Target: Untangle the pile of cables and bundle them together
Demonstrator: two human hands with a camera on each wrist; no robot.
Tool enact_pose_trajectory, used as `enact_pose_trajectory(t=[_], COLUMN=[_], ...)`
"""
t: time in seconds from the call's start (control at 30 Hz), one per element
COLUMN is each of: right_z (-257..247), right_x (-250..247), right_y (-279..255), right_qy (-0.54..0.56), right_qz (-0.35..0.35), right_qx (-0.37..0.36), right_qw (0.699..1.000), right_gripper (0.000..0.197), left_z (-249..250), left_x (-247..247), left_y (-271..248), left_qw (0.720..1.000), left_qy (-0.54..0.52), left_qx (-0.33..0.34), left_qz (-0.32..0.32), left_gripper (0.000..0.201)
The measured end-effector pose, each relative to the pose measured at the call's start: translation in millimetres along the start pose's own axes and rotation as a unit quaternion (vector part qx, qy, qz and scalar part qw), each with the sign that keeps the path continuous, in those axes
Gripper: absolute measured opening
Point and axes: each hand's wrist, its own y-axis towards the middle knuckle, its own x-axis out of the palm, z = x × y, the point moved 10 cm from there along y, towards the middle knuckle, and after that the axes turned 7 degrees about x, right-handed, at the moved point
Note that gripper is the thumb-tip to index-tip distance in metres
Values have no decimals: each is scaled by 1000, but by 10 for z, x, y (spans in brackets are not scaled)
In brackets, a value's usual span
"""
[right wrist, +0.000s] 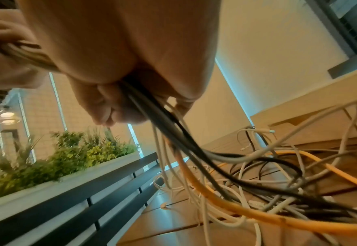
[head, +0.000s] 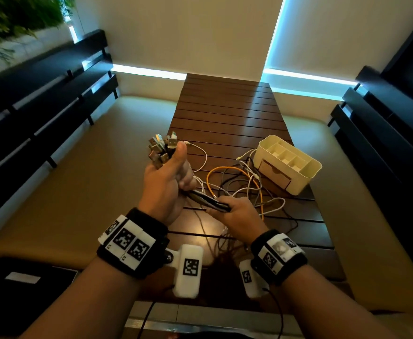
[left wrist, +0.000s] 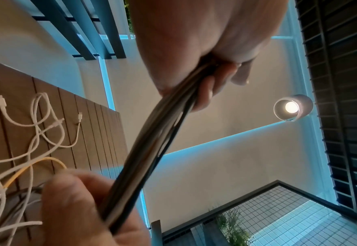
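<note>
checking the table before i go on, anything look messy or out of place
Nothing damaged or spilled. The loose cable ends lie tangled on the table beside the white organizer, some trailing off its near edge. The left hand and right hand grip the gathered bundle.

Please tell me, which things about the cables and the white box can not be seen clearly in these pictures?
- Cable count in the bundle: head view, the left hand and right hand cover it; left wrist view, blurred.
- Far ends of the loose cables: right wrist view, overlapping and blurred.
- White organizer contents: head view, its walls hide the compartment bottoms.
- Drawer contents: shut.
</note>
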Motion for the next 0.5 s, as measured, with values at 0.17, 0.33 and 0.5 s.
enact_pose_trajectory(t=[0.17, 0.33, 0.5], right_z=[-35, -112, -66], right_x=[-127, -289, -328], right_y=[-4, -4, 28], right_qy=[77, 89, 88], right_qz=[-94, -102, -81], right_qx=[44, 30, 23], right_qw=[992, 990, 992], right_gripper=[15, 9, 13], left_z=[21, 19, 40], left_x=[-87, -200, -220], left_y=[46, 63, 38], left_qw=[999, 998, 998], left_qy=[10, 28, 52], left_qx=[-9, -19, -12], left_qz=[30, 48, 45], left_gripper=[33, 33, 28])
